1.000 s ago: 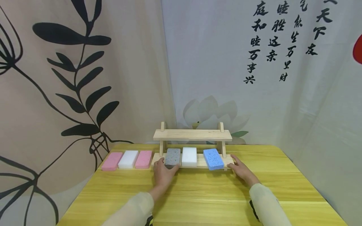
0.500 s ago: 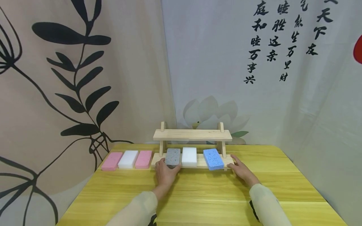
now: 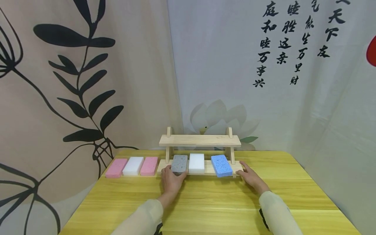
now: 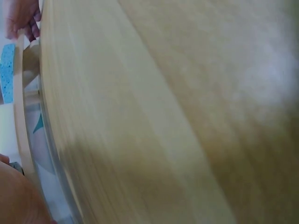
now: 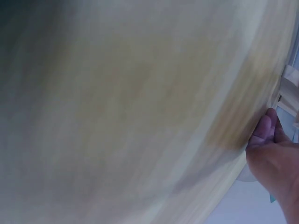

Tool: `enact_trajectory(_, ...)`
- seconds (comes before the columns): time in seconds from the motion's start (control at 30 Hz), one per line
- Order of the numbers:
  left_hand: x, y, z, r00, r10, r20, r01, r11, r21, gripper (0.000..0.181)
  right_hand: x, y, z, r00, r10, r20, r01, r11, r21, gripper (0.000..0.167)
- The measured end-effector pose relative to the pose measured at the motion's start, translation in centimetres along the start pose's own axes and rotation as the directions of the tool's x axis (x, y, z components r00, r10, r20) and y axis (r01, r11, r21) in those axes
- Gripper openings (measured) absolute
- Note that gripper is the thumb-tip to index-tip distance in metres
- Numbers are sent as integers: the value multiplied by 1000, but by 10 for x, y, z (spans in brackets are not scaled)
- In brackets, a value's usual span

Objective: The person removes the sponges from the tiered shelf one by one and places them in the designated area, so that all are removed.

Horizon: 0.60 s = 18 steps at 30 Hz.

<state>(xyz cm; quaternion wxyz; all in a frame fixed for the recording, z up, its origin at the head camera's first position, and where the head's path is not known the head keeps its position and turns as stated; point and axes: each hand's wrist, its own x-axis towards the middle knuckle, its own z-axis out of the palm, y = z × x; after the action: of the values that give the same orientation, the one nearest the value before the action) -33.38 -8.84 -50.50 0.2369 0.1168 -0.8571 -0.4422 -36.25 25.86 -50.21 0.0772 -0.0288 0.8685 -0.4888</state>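
In the head view my left hand [image 3: 171, 182] holds a grey sponge [image 3: 180, 164] by its lower part, fingers on the left and thumb at the right corner. The sponge leans on the lower shelf of a two-tier wooden rack [image 3: 199, 140]. Beside it on that shelf are a white sponge [image 3: 196, 163] and, after a gap, a slightly turned blue speckled sponge [image 3: 221, 165]. My right hand [image 3: 251, 176] grips the right end of the lower shelf. The right wrist view shows that hand [image 5: 275, 163] with curled fingers; the contact there is partly hidden.
Left of the rack, a pink sponge [image 3: 116, 168], a white sponge [image 3: 133, 165] and another pink sponge [image 3: 149, 165] lie in a row on the wooden table [image 3: 211, 209]. A printed curtain [image 3: 141, 81] hangs close behind the table.
My left hand has shifted slightly right around the grey sponge, which has barely moved. The right hand, the rack and the other sponges look the same.
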Motion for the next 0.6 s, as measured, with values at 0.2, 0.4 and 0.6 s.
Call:
enact_trajectory(0.2, -1, 0, -3, 1000, 3, -8, -3, 1000, -19, 80, 1, -1, 0, 1000, -1, -4, 1, 1000, -3, 76)
enact_trajectory(0.4, -1, -2, -8, 1000, -8, 17, 8, 999, -32, 79, -1, -2, 0, 1000, -13, -1, 13, 1000, -3, 75)
enact_trajectory(0.6, 0, -3, -16, 1000, 4, 18, -3, 999, -48, 77, -1, -1, -1, 1000, -22, 8, 22, 1000, 4, 75)
